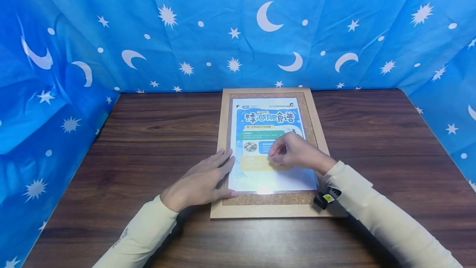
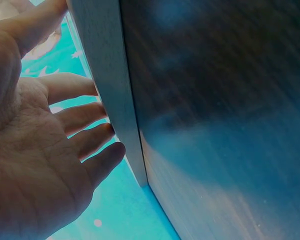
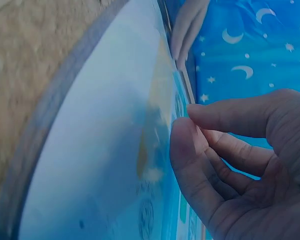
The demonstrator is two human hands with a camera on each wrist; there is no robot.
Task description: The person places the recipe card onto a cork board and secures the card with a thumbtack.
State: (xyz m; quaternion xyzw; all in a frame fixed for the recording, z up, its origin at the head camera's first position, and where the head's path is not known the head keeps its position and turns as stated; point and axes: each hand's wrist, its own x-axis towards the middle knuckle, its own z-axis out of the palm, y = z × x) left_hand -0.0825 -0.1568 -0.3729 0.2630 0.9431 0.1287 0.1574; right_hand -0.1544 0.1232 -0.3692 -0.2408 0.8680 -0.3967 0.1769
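A cork board (image 1: 256,199) with a light wooden frame lies on the table. On it lies a glossy printed sheet (image 1: 253,181) with blue, green and yellow blocks, and a small dark round spot at each top corner. My left hand (image 1: 202,179) rests along the board's left side, its fingers fairly straight on the frame and the sheet's edge. Over the sheet's middle, my right hand (image 1: 295,152) brings thumb and index fingertips together. In the right wrist view those fingertips (image 3: 184,137) meet close to the sheet; anything tiny between them is hidden.
The dark wood-grain table (image 1: 156,135) extends around the board. A blue cloth (image 1: 223,44) with white moons and stars hangs behind and at both sides. A black strap device (image 1: 327,197) sits at my right wrist, near the frame's lower right corner.
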